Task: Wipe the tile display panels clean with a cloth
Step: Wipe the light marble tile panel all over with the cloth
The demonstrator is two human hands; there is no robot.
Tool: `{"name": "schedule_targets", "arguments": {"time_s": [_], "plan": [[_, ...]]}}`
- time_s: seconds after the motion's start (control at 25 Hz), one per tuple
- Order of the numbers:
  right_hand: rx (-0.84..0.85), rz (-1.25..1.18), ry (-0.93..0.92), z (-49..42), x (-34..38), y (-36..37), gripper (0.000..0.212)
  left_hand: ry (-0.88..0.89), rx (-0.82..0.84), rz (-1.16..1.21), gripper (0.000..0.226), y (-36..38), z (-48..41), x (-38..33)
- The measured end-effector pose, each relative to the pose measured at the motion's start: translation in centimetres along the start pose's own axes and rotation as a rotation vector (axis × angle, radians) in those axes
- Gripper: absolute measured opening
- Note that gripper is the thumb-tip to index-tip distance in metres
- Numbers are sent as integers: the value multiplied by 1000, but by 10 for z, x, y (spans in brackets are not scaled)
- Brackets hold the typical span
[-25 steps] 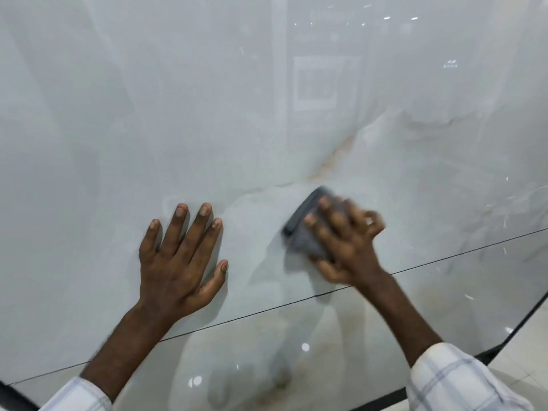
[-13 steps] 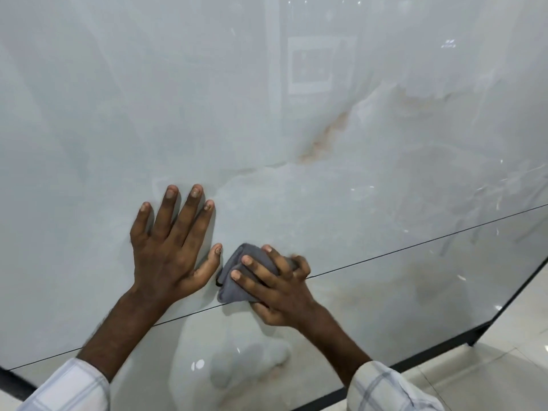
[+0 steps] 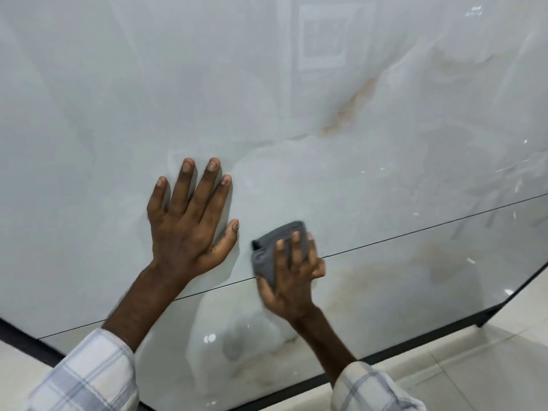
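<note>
A glossy pale grey marble-look tile panel (image 3: 296, 99) fills most of the head view, with a thin dark joint (image 3: 415, 232) running up to the right between two panels. My left hand (image 3: 189, 221) lies flat on the upper panel, fingers spread and straight. Just to its right, my right hand (image 3: 293, 277) presses a folded grey cloth (image 3: 269, 250) against the panel right on the joint, fingers over the cloth and thumb under its lower edge.
A black frame edge (image 3: 385, 355) borders the bottom of the panel. Cream floor tiles (image 3: 489, 366) lie at the lower right and lower left corners. The glossy surface shows faint reflections and a brownish vein (image 3: 353, 108).
My right hand swept the cloth from the upper right down to the left beside my left thumb, then slightly back to the right onto the joint. My left hand stayed flat in place.
</note>
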State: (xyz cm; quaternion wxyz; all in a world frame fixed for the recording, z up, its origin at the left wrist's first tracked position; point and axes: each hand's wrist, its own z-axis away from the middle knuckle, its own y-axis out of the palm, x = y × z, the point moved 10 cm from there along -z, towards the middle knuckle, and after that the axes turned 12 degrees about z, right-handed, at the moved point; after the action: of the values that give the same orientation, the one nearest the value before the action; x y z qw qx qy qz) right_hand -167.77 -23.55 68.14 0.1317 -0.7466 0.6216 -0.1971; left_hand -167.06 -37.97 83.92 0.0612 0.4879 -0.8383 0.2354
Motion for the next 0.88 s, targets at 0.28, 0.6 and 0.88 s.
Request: {"name": "schedule_targets", "arguments": {"time_s": [0.28, 0.6, 0.88], "plan": [[-52, 73, -4, -14, -112, -14, 92, 20, -23, 8, 74, 0, 4, 1], [-191, -37, 1007, -33, -250, -42, 89, 18, -33, 25, 72, 0, 3, 0], [-120, 4, 205, -82, -41, -45, 91, 13, -41, 19, 73, 1, 5, 0]]}}
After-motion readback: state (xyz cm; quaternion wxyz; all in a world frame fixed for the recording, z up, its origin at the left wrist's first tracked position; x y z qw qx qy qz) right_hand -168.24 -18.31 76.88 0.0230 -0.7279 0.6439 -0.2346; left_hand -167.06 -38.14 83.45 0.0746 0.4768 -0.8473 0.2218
